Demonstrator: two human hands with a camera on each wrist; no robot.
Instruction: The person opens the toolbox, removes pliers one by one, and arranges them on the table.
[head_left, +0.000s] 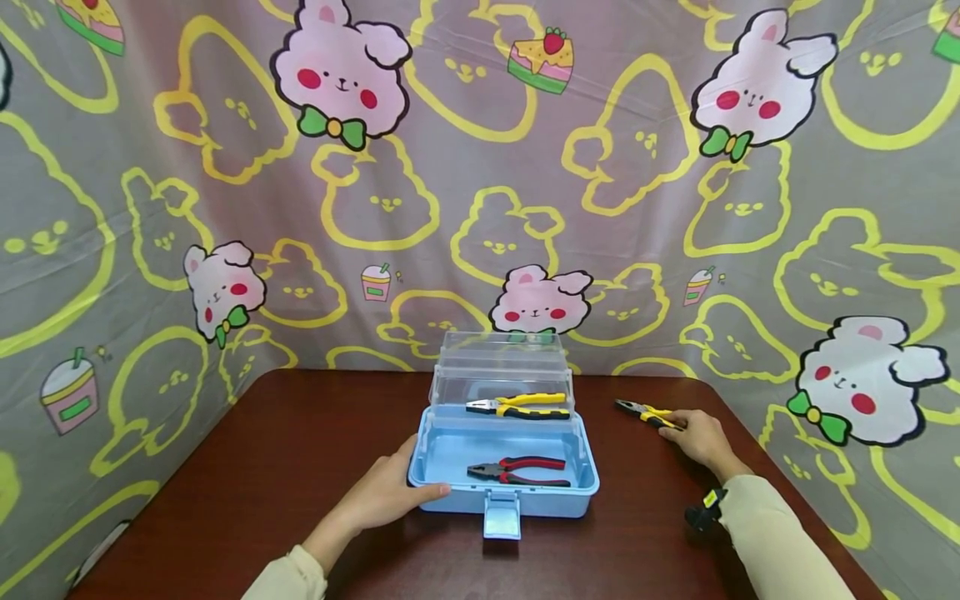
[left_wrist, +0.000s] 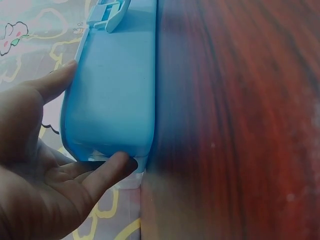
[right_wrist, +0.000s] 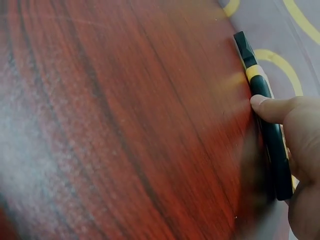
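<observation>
My left hand grips the left front corner of a light blue toolbox, its thumb on the front rim and its fingers along the side. In the left wrist view the fingers bend around the end of the box. Inside lies a pair of red-and-black pliers. Yellow-and-black pliers lie higher up, on a clear tray at the back of the box. Over on the right, my right hand holds another pair of yellow-and-black pliers by the handles, jaws pointing away to the left.
The clear lid is raised behind the box, and its front latch hangs down. Everything stands on a dark red-brown table. A patterned curtain encloses the table's back and sides.
</observation>
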